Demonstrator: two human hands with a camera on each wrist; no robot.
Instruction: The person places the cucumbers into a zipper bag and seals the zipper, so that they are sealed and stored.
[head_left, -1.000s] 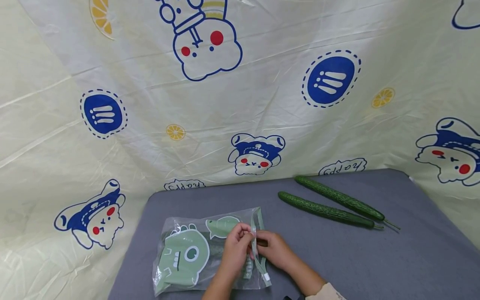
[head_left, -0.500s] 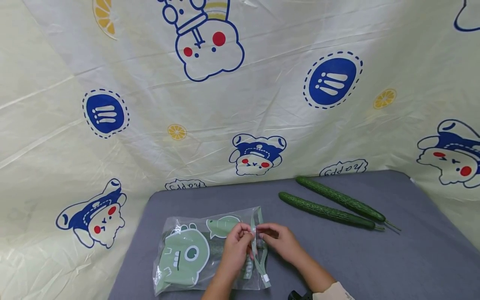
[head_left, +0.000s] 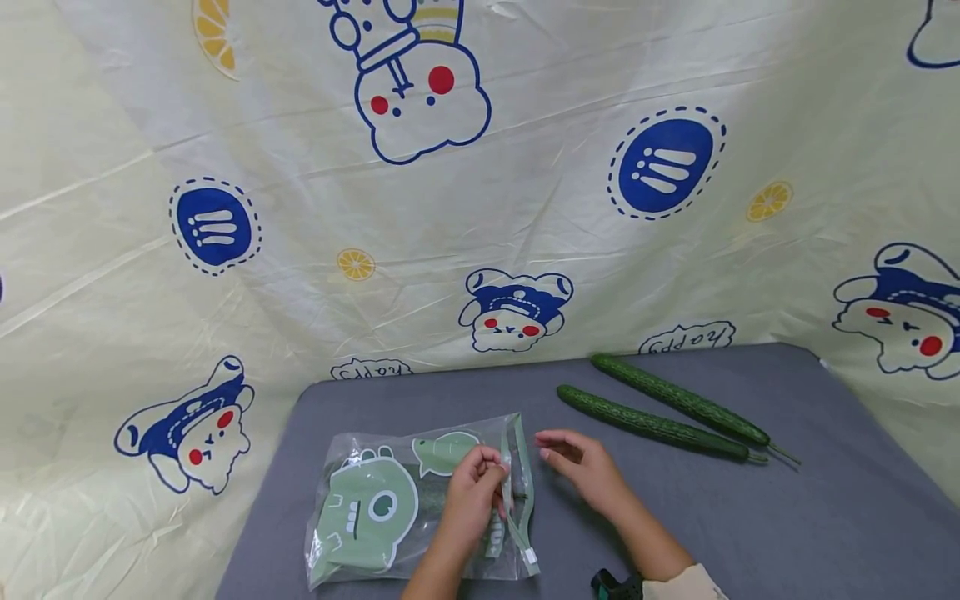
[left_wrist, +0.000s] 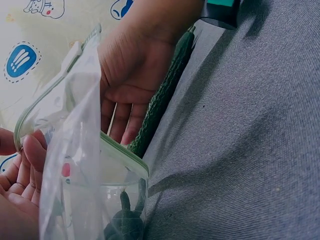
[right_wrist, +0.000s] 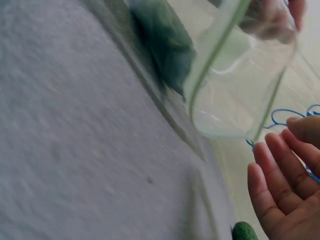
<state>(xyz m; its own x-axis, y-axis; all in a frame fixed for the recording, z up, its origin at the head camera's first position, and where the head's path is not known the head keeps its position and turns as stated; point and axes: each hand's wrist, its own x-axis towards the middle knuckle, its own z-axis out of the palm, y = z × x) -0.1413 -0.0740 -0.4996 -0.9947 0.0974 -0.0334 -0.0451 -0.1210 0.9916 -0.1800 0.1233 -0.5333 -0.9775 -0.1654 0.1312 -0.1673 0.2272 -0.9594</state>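
A clear zip bag (head_left: 375, 508) with green cartoon prints lies at the front left of the table, its mouth facing right. At that mouth my left hand (head_left: 474, 492) pinches the upper edge between thumb and fingers, holding it raised. Inside the bag, dark green cucumbers (left_wrist: 127, 220) show in the left wrist view; the plastic partly hides them. My right hand (head_left: 588, 471) is just right of the bag mouth, apart from it, with fingers loosely bent and nothing in them. A white slider (head_left: 530, 556) sits at the near end of the zip.
Two long cucumbers (head_left: 660, 423) lie side by side at the back right of the grey table (head_left: 750, 533). A pale cartoon-print cloth (head_left: 420, 217) hangs behind the table. A dark wrist device (head_left: 617, 585) is on the right wrist.
My right hand has let go of the bag's mouth and moved right, away from it. My left hand keeps its pinch at the same spot. The two cucumbers on the table stay put.
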